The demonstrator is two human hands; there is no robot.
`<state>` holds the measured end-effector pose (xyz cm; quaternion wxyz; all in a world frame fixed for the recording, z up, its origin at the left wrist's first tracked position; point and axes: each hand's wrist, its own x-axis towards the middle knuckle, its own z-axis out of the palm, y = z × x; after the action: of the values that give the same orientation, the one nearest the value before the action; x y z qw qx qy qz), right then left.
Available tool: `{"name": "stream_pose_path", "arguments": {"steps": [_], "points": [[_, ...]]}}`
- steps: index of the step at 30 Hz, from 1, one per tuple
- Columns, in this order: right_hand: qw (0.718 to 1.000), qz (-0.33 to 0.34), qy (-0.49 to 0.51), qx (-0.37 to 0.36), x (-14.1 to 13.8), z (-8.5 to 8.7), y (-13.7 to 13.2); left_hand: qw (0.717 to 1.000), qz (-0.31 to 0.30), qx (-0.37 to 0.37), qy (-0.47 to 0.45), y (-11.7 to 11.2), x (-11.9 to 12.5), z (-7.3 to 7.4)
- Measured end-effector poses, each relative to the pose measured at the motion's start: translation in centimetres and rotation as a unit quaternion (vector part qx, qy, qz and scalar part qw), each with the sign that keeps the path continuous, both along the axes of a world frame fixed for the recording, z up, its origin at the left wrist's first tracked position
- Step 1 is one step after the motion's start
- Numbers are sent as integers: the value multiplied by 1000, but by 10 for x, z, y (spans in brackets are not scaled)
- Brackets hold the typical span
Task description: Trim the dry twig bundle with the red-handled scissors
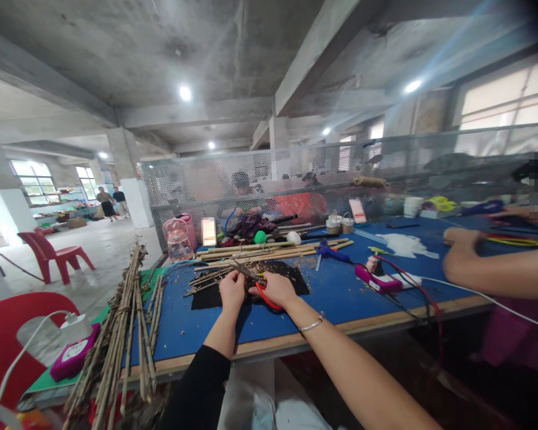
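Observation:
My right hand is closed around red-handled scissors, whose blades point away and to the left, toward my other hand. Close beside the blades, my left hand is pinched shut; what sits between its fingers is too small to make out. Both hands are over a black mat sprinkled with small plant scraps. Thin cut sticks lie on the mat's left part, and longer pale sticks lie just beyond it.
A bundle of dry stalks leans over the table's left end. To the right are a blue glue gun, a purple power strip with cables, and a co-worker's arm. Behind stands a perforated metal screen. Red chairs are at left.

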<state>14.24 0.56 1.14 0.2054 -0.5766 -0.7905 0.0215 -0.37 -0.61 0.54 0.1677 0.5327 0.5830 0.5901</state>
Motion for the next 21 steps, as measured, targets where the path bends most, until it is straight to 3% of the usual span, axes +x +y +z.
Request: {"name": "stream_pose_path", "arguments": {"steps": [11, 18, 21], "points": [[1000, -7, -3, -8, 0, 3, -2, 1000, 12, -17, -11, 0, 0, 1], [1000, 0, 18, -12, 8, 6, 1, 998, 50, -31, -24, 5, -5, -5], [1000, 12, 13, -21, 10, 5, 2, 996, 75, 0, -45, 8, -9, -9]]}}
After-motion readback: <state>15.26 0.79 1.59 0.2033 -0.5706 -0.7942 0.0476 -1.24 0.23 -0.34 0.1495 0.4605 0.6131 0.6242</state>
